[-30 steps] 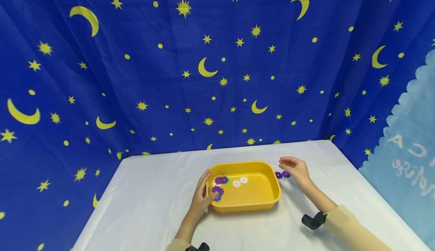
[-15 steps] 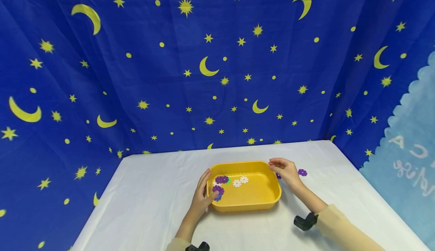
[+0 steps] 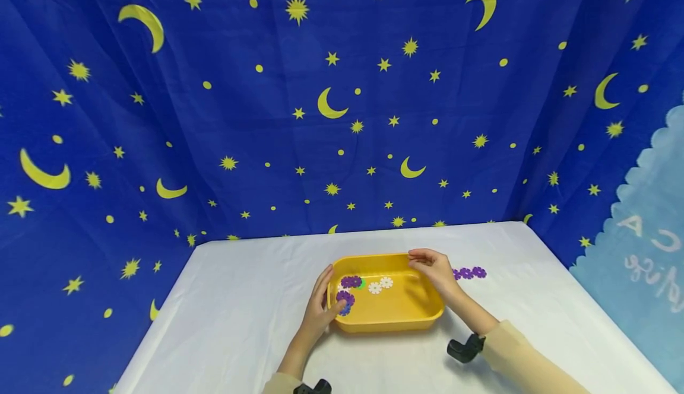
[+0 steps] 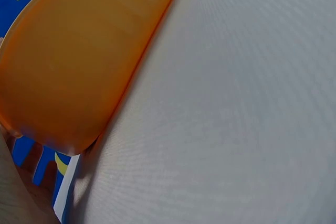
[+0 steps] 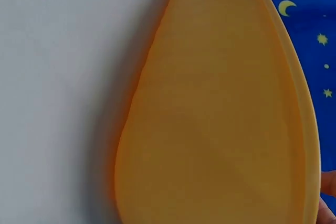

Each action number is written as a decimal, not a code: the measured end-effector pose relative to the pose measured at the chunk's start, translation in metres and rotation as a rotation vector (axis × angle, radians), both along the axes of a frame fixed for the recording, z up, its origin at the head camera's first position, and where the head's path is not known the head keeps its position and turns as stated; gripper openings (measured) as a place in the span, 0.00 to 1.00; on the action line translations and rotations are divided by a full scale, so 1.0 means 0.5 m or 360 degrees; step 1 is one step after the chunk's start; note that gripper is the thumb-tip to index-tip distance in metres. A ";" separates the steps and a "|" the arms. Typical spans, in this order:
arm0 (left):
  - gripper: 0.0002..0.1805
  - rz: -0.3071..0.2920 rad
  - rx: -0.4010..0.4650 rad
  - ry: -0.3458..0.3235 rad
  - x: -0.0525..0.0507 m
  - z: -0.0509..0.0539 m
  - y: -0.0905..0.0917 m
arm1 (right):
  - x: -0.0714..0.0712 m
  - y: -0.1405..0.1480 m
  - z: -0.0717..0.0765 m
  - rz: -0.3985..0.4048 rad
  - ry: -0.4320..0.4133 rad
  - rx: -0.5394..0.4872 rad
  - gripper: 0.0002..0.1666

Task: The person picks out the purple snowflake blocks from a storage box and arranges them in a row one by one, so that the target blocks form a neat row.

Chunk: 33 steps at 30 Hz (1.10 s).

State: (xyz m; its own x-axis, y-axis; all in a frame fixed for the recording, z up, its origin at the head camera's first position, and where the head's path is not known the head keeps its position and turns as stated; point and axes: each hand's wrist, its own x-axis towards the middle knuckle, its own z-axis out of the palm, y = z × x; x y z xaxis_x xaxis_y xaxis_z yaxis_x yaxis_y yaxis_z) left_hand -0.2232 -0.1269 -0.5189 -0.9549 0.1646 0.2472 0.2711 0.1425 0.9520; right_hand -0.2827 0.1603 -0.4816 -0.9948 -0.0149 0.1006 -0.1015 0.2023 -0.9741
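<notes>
A shallow yellow plastic tub (image 3: 385,326) stands on the white-covered table. My left hand (image 3: 317,311) grips its left end, thumb over the rim and inside, other fingers outside. Near that thumb lie purple flower-shaped discs (image 3: 351,282), a blue one (image 3: 346,308) and part of a green one. Two white flower discs (image 3: 380,285) lie towards the middle of the tub floor. My right hand (image 3: 435,272) is over the tub's right end, fingers bent. Whether something small is between its fingertips is hidden. In the right wrist view, its fingers (image 5: 328,183) show beyond the rim.
A row of purple flower discs (image 3: 466,273) lies on the table right of the tub, partly behind my right hand. A blue curtain (image 3: 342,145) with yellow moons and stars hangs along the table's back. A light-blue panel (image 3: 641,228) with lettering is at right.
My right hand has moved left, from above the purple row to over the tub's right end, uncovering more purple discs. My left hand keeps its grip on the tub.
</notes>
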 end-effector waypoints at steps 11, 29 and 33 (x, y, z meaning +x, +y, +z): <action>0.40 -0.0002 -0.0051 -0.0013 -0.002 0.002 -0.001 | 0.001 -0.057 0.004 0.0046 0.0032 0.0058 0.17; 0.40 0.0016 -0.0016 0.0116 -0.036 -0.067 -0.006 | 0.009 -0.151 -0.026 0.0315 0.0112 0.0056 0.17; 0.40 0.0011 -0.0038 0.0131 -0.038 -0.066 -0.007 | 0.006 -0.168 -0.028 0.0351 0.0112 0.0080 0.17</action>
State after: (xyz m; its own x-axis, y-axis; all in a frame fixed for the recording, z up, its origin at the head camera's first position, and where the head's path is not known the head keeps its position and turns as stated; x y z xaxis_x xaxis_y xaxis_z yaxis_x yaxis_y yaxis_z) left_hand -0.2419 -0.1302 -0.5518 -0.9326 0.1648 0.3210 0.3471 0.1671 0.9228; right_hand -0.2795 0.0765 -0.4957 -0.9576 -0.2376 0.1631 -0.2157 0.2157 -0.9523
